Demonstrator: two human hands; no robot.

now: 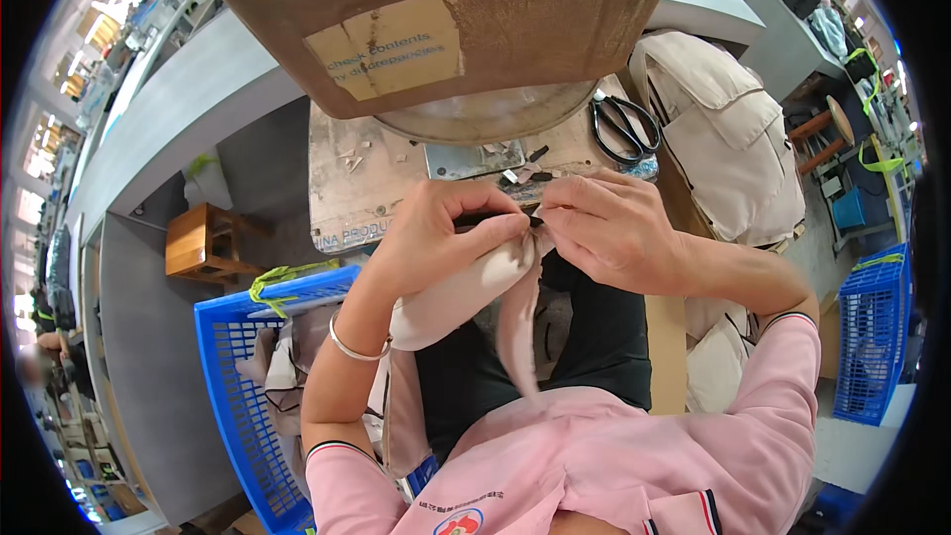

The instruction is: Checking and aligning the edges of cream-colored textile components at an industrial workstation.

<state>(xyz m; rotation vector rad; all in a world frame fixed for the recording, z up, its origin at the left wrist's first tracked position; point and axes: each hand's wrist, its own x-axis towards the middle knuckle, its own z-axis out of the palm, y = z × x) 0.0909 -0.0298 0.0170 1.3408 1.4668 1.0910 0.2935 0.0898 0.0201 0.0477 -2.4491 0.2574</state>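
Over my lap, both hands are closed at the upper end of a beige fabric piece [458,299], which hangs down in folds. My left hand [436,233] pinches its edge between thumb and fingers, where a narrow black strip [536,222] shows. Close beside it, fingertips nearly touching, my right hand [614,228] pinches the same end from the other side. The fingers hide most of the strip. Black-handled scissors [624,131] lie on the worn board [342,183] beyond my right hand.
A large brown metal housing [535,10] looms over the board, above a metal plate [466,160] and small scraps. A blue basket [220,357] with fabric pieces stands at my left, near a wooden stool [198,243]. Beige backpacks [723,129] lie at the right.
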